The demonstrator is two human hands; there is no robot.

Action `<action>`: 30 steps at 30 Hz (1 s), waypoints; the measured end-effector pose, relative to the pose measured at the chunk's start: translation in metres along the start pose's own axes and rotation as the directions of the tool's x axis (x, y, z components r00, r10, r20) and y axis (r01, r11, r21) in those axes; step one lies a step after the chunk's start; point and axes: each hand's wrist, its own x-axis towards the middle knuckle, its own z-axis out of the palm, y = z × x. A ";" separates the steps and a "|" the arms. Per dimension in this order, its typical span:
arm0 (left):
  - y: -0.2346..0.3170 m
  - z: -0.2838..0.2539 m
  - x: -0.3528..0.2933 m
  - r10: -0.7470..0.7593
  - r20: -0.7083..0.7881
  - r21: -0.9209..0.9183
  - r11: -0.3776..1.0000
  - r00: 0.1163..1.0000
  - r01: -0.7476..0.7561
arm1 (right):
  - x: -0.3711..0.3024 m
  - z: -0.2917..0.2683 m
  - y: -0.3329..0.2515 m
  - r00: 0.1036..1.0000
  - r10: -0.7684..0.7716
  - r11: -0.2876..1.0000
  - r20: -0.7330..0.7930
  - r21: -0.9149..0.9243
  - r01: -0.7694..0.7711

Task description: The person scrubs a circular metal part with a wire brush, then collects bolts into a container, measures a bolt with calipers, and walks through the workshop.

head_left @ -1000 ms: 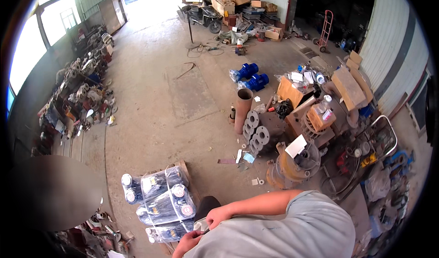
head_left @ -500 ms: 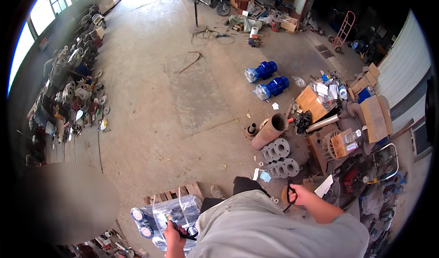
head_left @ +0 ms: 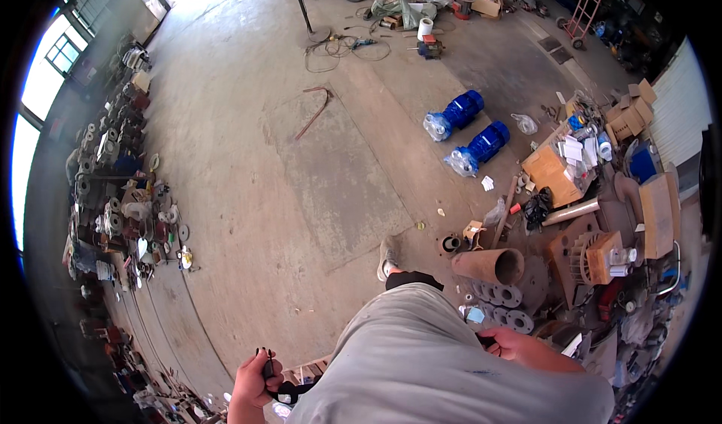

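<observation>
My left hand (head_left: 257,376) is closed around a black strap-like thing (head_left: 289,391), which runs from the fist toward my grey shirt (head_left: 444,371). What it joins is hidden by the shirt. At my right side, my right hand (head_left: 505,343) is curled around a dark piece (head_left: 485,340), mostly covered by the fingers and the shirt. One shoe (head_left: 387,257) shows ahead of me on the concrete floor. Beyond the right hand lie several grey metal flanges (head_left: 519,321) and a rusty pipe (head_left: 489,265).
Two blue motors (head_left: 481,146) with plastic-wrapped ends lie ahead to the right. Cartons and scrap line the right side, with a tan board (head_left: 555,174) among them. Machine parts (head_left: 109,149) are heaped along the left wall. A bent rod (head_left: 314,112) lies ahead; a red hand truck (head_left: 584,12) stands far right.
I have stepped forward, and a shoe now reaches further ahead. The wrapped load on the pallet has mostly slid out of view under me. Both hands stay closed; the right has moved lower, close to the shirt.
</observation>
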 end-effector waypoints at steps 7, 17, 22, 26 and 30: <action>0.154 0.060 0.104 -0.145 -0.251 0.211 0.957 0.957 0.201 | 0.016 0.158 -0.188 0.959 -0.037 0.941 -0.279 -0.332 -0.060; 0.382 0.258 0.339 -0.128 -0.159 0.858 0.472 0.979 0.201 | 0.057 0.367 -0.572 0.908 -0.367 0.873 -0.204 -0.412 0.260; 0.533 0.407 0.461 -0.129 0.022 0.955 0.297 0.991 0.017 | 0.022 0.411 -0.704 0.803 -0.530 0.834 -0.272 -0.338 0.436; 0.630 0.551 0.544 -0.155 0.120 0.984 0.152 0.981 -0.097 | 0.013 0.402 -0.775 0.754 -0.549 0.835 -0.360 -0.219 0.504; 0.688 0.703 0.608 -0.189 0.156 0.987 0.005 0.969 -0.158 | 0.033 0.372 -0.852 0.782 -0.478 0.871 -0.400 -0.102 0.480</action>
